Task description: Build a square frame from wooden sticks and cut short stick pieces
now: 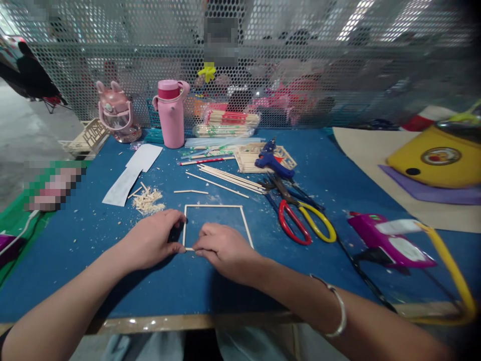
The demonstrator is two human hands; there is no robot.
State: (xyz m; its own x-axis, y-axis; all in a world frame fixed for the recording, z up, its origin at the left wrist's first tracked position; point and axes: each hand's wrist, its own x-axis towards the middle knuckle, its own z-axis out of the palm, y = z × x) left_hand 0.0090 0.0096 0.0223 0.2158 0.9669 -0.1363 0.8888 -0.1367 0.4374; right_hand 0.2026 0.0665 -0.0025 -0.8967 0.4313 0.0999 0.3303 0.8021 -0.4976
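A square frame of thin wooden sticks (pixel 240 206) lies flat on the blue table top (pixel 112 281). My left hand (pixel 152 239) rests at the frame's near left corner, fingers curled and pressing on the left stick. My right hand (pixel 221 248) covers the frame's near edge, its fingertips pinched on the near stick close to that same corner. A silver bangle (pixel 338 306) sits on my right wrist.
Loose sticks (pixel 225 178), red and yellow scissors (pixel 304 220), a blue glue gun (pixel 272 160) and a purple glue gun (pixel 387 240) lie right of the frame. A pink bottle (pixel 171 115), pink cup (pixel 117 113), paper strips (pixel 131 173) and wood shavings (pixel 148 200) stand behind. A mesh screen (pixel 319 60) closes the back.
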